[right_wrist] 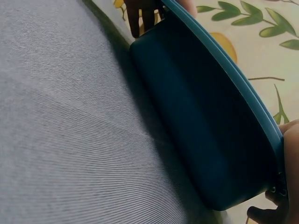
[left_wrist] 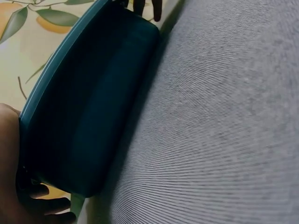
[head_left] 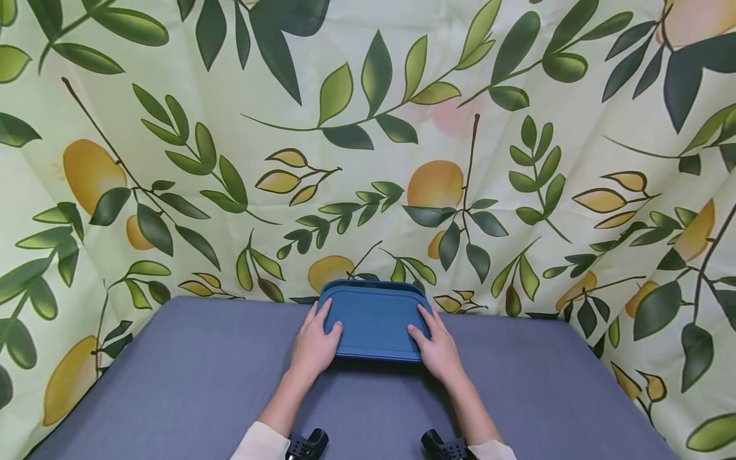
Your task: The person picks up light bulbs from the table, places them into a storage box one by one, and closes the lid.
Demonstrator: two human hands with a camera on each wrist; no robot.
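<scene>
A blue lidded box (head_left: 376, 322) is between my two hands near the table's far edge, its lid facing up toward the head camera. My left hand (head_left: 315, 342) grips its left side, thumb over the lid and fingers along the side under the rim. On the opposite side my right hand (head_left: 439, 348) holds it in the same way. Behind the lid's back edge a second, darker blue rim (head_left: 374, 284) shows. Both wrist views look at the box's shaded front wall (left_wrist: 93, 102), with its lower edge close over the table cloth. The contents are hidden under the lid.
A grey-blue cloth covers the table (head_left: 201, 383). Right behind the box hangs a fabric backdrop (head_left: 368, 185) printed with leaves and fruit, which continues along both sides. Black wrist devices (head_left: 308, 443) sit at the cuffs of the pale sleeves (head_left: 261, 442).
</scene>
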